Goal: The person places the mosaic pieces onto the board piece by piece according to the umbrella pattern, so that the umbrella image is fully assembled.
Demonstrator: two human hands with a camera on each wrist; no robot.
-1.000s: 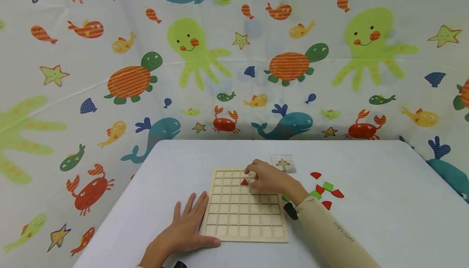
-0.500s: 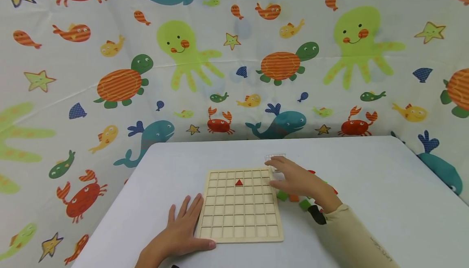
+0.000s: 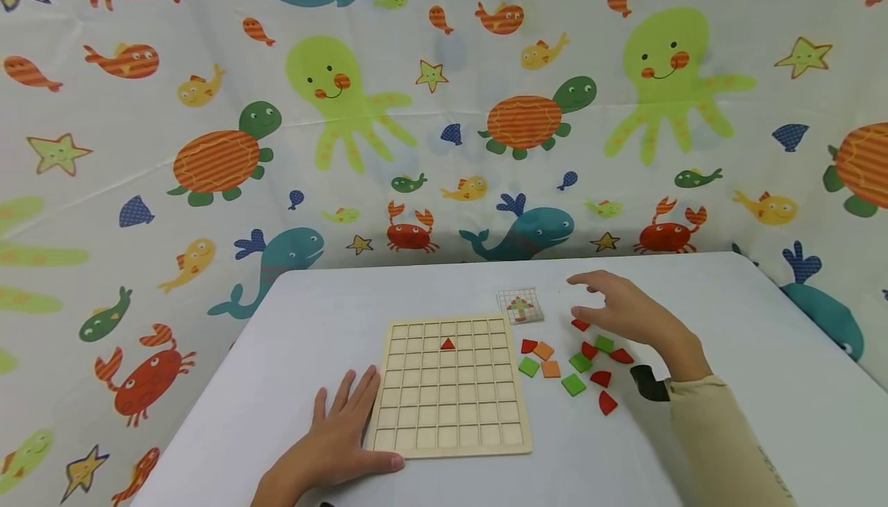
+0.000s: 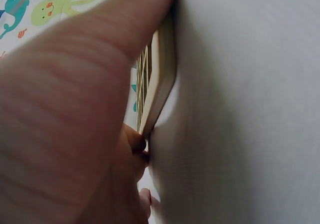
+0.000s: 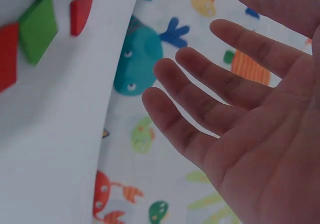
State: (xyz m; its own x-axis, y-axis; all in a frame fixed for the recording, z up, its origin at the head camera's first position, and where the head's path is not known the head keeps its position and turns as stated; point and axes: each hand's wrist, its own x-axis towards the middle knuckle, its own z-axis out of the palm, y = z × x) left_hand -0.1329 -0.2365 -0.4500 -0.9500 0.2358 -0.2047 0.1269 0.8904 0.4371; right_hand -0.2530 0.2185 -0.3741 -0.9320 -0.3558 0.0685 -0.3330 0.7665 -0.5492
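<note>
A wooden grid board (image 3: 447, 395) lies flat on the white table, with one red triangular piece (image 3: 448, 344) in a cell of its second row. My left hand (image 3: 333, 441) rests spread at the board's left side, fingers along the left edge and thumb at the near left corner. In the left wrist view the board's edge (image 4: 162, 79) shows beside the fingers. My right hand (image 3: 627, 310) hovers over the far right, beyond the loose pieces, holding nothing. The right wrist view shows its fingers (image 5: 195, 79) loosely extended and apart, with a green square piece (image 5: 38, 28) on the table below.
To the board's right lie several loose pieces: green squares (image 3: 573, 384), orange squares (image 3: 551, 369) and red quarter-circle pieces (image 3: 600, 378). A small pattern card (image 3: 520, 306) lies behind the board's far right corner. A sea-animal curtain (image 3: 444, 106) hangs behind the table (image 3: 666, 283).
My right hand has left the red triangle in the board and moved right, past the card and over the loose pieces. My left hand stays at the board. The head view has shifted slightly.
</note>
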